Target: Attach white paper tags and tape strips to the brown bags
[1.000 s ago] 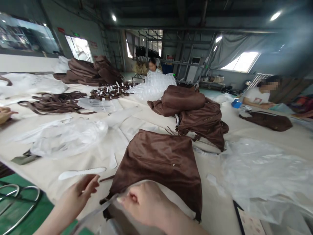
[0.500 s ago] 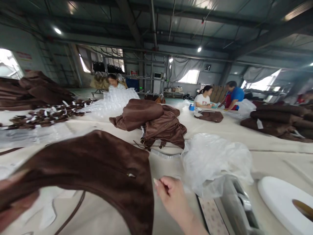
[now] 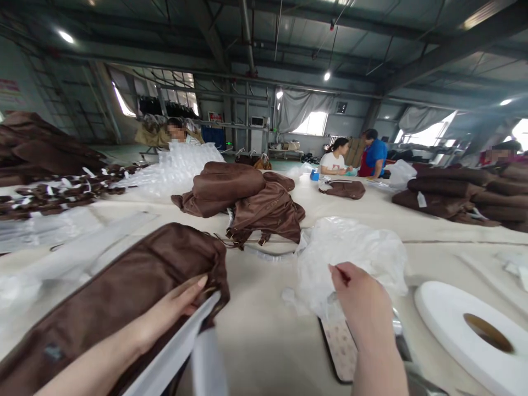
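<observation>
A brown bag (image 3: 136, 275) lies across the near left of the table. My left hand (image 3: 181, 300) is closed on its right end, beside metal hardware; some of the fingers are hidden in the folds. White wrapping strips (image 3: 177, 341) hang from that end, under my hand. Over on the right, my right hand (image 3: 363, 302) is pinched closed in front of a crumpled clear plastic bag (image 3: 350, 247). Whatever its fingertips hold, if anything, cannot be made out. A phone-like flat object with a patterned face (image 3: 340, 349) and a partly covered grey metal device (image 3: 406, 341) lie below that hand.
A large white roll (image 3: 441, 313) lies at the right. Brown bags (image 3: 264, 209) are heaped mid-table, with more stacked at right (image 3: 445, 192) and left (image 3: 41, 143). Clear plastic packaging (image 3: 177, 165) stands behind. Several people work farther off, including one in blue (image 3: 375, 157).
The brown bag, earlier held up and stretched out, now lies lower with its white wrapping showing. My left hand has moved to its right end; my right hand has moved right and up.
</observation>
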A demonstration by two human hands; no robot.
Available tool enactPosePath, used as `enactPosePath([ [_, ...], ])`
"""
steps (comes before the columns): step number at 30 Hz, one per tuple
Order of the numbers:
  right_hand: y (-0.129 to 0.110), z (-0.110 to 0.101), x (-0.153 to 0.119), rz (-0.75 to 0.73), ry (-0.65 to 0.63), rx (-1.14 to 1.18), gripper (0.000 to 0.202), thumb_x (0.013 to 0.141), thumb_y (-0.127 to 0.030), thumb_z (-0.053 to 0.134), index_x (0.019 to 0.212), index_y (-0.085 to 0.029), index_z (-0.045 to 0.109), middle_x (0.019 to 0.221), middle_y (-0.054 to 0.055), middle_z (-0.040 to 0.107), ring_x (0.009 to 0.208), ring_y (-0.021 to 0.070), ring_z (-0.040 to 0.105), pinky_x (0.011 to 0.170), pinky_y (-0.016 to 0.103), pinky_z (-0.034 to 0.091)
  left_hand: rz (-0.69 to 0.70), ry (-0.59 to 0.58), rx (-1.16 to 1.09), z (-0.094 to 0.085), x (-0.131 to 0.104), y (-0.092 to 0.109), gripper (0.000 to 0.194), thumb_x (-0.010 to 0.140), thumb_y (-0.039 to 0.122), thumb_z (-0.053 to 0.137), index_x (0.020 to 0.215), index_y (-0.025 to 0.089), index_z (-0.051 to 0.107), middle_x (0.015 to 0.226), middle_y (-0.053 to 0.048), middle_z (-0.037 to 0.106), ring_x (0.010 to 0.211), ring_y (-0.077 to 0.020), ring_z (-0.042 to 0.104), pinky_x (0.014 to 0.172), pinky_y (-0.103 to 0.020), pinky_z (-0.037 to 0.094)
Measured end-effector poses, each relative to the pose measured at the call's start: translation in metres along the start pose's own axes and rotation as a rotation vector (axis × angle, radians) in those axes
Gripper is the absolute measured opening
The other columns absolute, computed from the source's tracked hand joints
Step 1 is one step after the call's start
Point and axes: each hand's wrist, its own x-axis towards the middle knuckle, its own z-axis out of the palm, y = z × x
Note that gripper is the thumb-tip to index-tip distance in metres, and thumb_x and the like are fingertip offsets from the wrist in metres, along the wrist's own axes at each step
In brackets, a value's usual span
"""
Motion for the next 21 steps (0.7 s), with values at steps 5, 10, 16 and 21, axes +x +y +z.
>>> enactPosePath([
  [5,0.063,0.022,0.020,0.140,-0.183,-0.182,0.026,0.077,-0.034,0.053,0.096,-0.021,0.066,0.089,0.011,0.070,0.079,0.0251,0.065,0.065,0.031,0.040,0.162,-0.251,0.642,0.052,-0.025,-0.043,0.056,0.079,0.047,0.055,0.126,0.018,0.057,0.137,-0.013,0.049,0.130,-0.0300,0.040,0.112,-0.051,0.024],
  [10,0.061,0.068,0.031,0.064,-0.410,-0.164,0.026,0.068,-0.029,0.062,0.089,-0.017,0.072,0.088,0.016,0.071,0.087,0.0271,0.067,0.069,0.032,0.044,0.303,-0.199,0.987,0.061,-0.058,-0.075,0.066,0.070,0.029,0.065,0.134,0.026,0.049,0.151,-0.012,0.028,0.138,-0.0328,0.024,0.112,-0.054,0.022],
  [16,0.069,0.081,0.042,0.010,-0.425,-0.192,0.019,0.072,-0.024,0.058,0.077,-0.018,0.074,0.079,0.018,0.071,0.080,0.0284,0.068,0.069,0.034,0.045,0.485,0.186,1.144,0.039,-0.068,-0.109,0.060,0.077,0.011,0.051,0.131,0.037,0.048,0.145,-0.005,0.040,0.131,-0.0263,0.038,0.112,-0.054,0.021],
  [21,0.084,0.084,0.041,-0.045,-0.416,-0.221,0.031,0.080,-0.026,0.047,0.081,-0.013,0.075,0.078,0.018,0.069,0.081,0.0335,0.068,0.064,0.041,0.044,0.602,0.201,1.232,0.019,-0.080,-0.114,0.070,0.069,0.004,0.048,0.136,0.025,0.043,0.143,-0.005,0.043,0.132,-0.0226,0.036,0.117,-0.047,0.005],
])
